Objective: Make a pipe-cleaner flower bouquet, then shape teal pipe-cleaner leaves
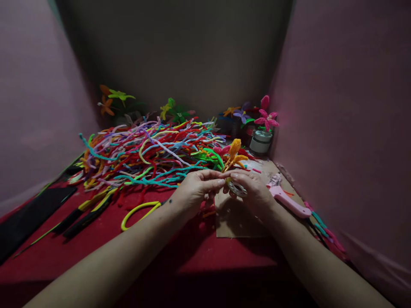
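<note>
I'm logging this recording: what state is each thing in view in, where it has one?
Ring-shaped spool: held in the right hand
Orange flower: petals pointing different ways, lower stem hidden
Fuzzy stems: loose, heaped
Black-and-yellow-handled tool: lying down, handles apart
Pink-handled tool: lying down, unheld
Pink flower: petals spread
Cardboard: flat

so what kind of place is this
Probably a small craft corner, perhaps at home: a big heap of colourful pipe cleaners lies on the red tabletop, pliers lie in front of it, and fuzzy flowers such as a pink one stand behind.
</note>
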{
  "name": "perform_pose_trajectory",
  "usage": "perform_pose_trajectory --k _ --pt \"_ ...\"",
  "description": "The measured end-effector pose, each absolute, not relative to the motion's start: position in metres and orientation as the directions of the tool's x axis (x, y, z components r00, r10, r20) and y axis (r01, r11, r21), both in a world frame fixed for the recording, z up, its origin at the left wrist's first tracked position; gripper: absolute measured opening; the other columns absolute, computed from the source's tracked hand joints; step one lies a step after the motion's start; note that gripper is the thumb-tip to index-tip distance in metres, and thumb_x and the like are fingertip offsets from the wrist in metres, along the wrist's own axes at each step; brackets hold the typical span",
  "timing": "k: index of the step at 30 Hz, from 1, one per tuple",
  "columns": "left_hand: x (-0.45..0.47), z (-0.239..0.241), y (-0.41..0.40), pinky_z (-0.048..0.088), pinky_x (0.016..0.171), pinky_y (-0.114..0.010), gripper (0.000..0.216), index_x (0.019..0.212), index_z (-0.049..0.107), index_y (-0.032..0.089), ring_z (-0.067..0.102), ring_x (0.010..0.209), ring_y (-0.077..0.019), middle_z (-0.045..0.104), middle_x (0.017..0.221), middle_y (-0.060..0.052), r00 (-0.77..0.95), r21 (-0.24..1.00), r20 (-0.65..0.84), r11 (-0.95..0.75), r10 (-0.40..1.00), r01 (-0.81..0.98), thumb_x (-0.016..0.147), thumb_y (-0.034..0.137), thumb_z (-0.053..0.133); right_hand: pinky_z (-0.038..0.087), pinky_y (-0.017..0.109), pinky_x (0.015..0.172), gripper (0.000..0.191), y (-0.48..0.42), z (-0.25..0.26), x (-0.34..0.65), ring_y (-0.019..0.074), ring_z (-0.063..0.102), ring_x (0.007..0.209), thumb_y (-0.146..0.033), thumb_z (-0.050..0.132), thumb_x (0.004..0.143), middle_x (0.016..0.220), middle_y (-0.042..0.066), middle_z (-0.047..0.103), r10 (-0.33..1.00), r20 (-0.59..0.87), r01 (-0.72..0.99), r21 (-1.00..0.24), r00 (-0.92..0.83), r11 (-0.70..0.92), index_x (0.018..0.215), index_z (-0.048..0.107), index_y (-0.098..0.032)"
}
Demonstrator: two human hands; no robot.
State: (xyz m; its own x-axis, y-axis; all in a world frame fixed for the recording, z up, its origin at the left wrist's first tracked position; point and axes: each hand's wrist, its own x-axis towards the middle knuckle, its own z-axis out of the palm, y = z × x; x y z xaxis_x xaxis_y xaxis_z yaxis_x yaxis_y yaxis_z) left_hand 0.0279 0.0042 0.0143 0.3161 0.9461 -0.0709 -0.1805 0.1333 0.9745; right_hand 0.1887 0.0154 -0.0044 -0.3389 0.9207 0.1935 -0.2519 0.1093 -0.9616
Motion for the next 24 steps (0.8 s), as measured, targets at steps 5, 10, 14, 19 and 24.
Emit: perform_pose_trajectory --k 5,10,14,19,24 --pt "0.038 0.006 0.01 0.028 0.041 -0.016 0.024 0.086 0.065 0.013 0.046 0.047 -0.0031 0.061 0.072 -0.004 0.374 0.907 -0.083 0.226 0.924 -0.356 0.064 0.02 0.07 0.033 0.023 0.049 0.025 0.015 -0.006 0.189 0.0113 0.048 0.055 -0.03 0.05 0.081 0.062 0.002 0.057 0.936 0.209 -0.197 -0.968 -0.284 0.157 0.091 0.068 -0.015" --pt "0.047 0.009 0.011 0.022 0.037 -0.015 0.025 0.086 0.065 0.01 0.036 0.038 0.0002 0.058 0.063 -0.002 0.331 0.886 -0.144 0.27 0.933 -0.377 0.063 0.017 0.068 0.035 0.024 0.052 0.025 0.014 -0.007 0.187 0.0112 0.048 0.059 -0.03 0.05 0.081 0.066 0.001 0.058 0.927 0.305 -0.078 -0.952 -0.22 0.295 0.091 0.069 -0.017" --pt "0.049 0.012 0.008 0.019 0.035 -0.016 0.012 0.075 0.063 0.009 0.03 0.032 -0.0004 0.046 0.047 0.004 0.329 0.882 -0.164 0.288 0.93 -0.374 0.063 0.012 0.061 0.038 0.024 0.057 0.024 0.01 -0.004 0.185 0.012 0.05 0.066 -0.027 0.048 0.082 0.073 0.002 0.06 0.902 0.375 0.015 -0.922 -0.216 0.387 0.088 0.07 -0.018" --pt "0.047 0.01 0.005 0.019 0.035 -0.017 0.012 0.059 0.054 0.013 0.03 0.032 -0.0022 0.036 0.04 0.007 0.33 0.918 -0.096 0.212 0.939 -0.336 0.068 0.018 0.059 0.038 0.025 0.06 0.027 0.008 -0.002 0.184 0.0126 0.05 0.067 -0.031 0.047 0.084 0.076 0.002 0.06 0.897 0.388 0.015 -0.917 -0.213 0.4 0.096 0.068 -0.02" --pt "0.047 0.008 0.003 0.021 0.036 -0.018 0.007 0.066 0.057 0.013 0.033 0.034 -0.0026 0.039 0.043 0.007 0.317 0.941 -0.041 0.143 0.948 -0.307 0.07 0.018 0.058 0.038 0.026 0.062 0.03 0.01 -0.003 0.185 0.012 0.048 0.067 -0.034 0.046 0.085 0.074 0.001 0.058 0.904 0.352 0.011 -0.931 -0.242 0.365 0.105 0.065 -0.024"
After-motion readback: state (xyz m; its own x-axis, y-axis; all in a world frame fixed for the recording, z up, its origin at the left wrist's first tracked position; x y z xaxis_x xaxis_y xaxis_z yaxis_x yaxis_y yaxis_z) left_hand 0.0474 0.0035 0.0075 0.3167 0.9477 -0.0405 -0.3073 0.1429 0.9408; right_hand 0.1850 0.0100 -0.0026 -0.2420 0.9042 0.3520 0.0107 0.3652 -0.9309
